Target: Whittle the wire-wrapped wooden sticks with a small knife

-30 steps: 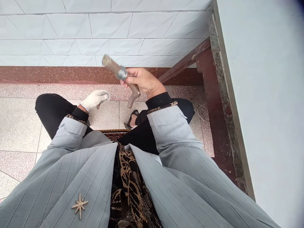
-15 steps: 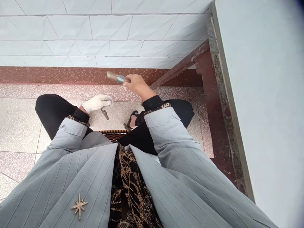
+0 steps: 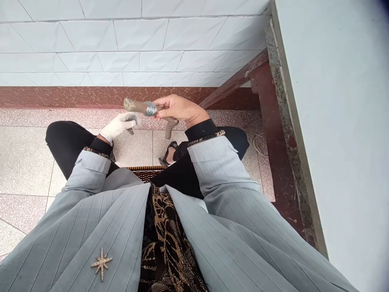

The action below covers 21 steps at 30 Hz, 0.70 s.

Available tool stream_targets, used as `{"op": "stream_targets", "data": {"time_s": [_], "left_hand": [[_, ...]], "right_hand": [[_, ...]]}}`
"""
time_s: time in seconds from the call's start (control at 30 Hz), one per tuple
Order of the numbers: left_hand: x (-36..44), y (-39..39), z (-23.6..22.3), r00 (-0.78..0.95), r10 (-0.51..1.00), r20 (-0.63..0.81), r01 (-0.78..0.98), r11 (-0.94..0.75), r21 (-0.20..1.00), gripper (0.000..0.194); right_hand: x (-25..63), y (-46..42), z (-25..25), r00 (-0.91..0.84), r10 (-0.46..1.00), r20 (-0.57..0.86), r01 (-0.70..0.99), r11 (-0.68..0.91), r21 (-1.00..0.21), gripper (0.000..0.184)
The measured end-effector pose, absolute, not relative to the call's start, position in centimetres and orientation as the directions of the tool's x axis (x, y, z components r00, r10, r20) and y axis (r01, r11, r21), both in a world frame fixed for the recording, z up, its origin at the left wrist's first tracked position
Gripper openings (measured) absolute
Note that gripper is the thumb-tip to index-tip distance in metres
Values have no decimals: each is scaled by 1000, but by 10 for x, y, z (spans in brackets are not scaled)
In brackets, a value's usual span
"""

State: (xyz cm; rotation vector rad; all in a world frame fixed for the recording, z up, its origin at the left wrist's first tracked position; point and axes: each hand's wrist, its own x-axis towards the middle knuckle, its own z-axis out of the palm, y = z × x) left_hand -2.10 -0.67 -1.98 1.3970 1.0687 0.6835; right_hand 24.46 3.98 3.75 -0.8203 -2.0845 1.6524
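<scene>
My right hand (image 3: pixel 178 109) grips a bent grey-brown wooden piece (image 3: pixel 138 106) near its middle, just behind a band of shiny wound wire (image 3: pixel 150 108). Its crooked lower end (image 3: pixel 169 128) points down past my fingers. My left hand (image 3: pixel 120 125) wears a white knit glove and closes on a small dark brown rod (image 3: pixel 130 131), whose tip shows below the glove. The rest of the rod is hidden by the glove. Both hands are close together, with the glove a short way left of the wooden piece.
Below my hands lie speckled floor tiles (image 3: pixel 133 142), and a sandalled foot (image 3: pixel 167 156) shows past my black trousers. White wall tiles (image 3: pixel 121 48) rise behind a reddish skirting (image 3: pixel 75 97). A dark wooden rail (image 3: pixel 234 81) and a grey wall (image 3: pixel 334 121) stand at right.
My right hand has come lower and turned the wooden piece, so its crooked end now shows. My left hand has risen closer to it, and more of the rod is hidden.
</scene>
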Motion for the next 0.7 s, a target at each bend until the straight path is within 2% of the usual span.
{"op": "stream_targets", "data": {"time_s": [0.13, 0.23, 0.33, 0.4, 0.5, 0.6, 0.7], "left_hand": [[-25, 2, -34, 383, 902, -198, 472, -7, 882, 21], [-30, 7, -45, 269, 936, -225, 724, -43, 688, 27], [-32, 6, -47, 211, 946, -247, 846, -50, 531, 36], [-30, 4, -44, 292, 939, -182, 810, -141, 570, 44], [-21, -2, -37, 474, 880, -3, 528, -282, 801, 57], [-10, -8, -33, 480, 875, 57, 232, -189, 954, 46], [-3, -13, -34, 408, 913, 7, 151, -75, 986, 29]], "right_hand": [[242, 35, 39, -667, 745, 31, 64, 99, -993, 27], [240, 35, 37, -662, 749, 18, 62, 79, -995, 27], [239, 36, 34, -708, 706, -19, 118, 92, -989, 26], [237, 35, 34, -738, 675, -26, 138, 113, -984, 25], [232, 32, 36, -746, 662, -68, 194, 118, -974, 24], [226, 30, 38, -719, 681, -138, 281, 102, -954, 23], [222, 32, 35, -624, 770, -135, 320, 94, -943, 23]]}}
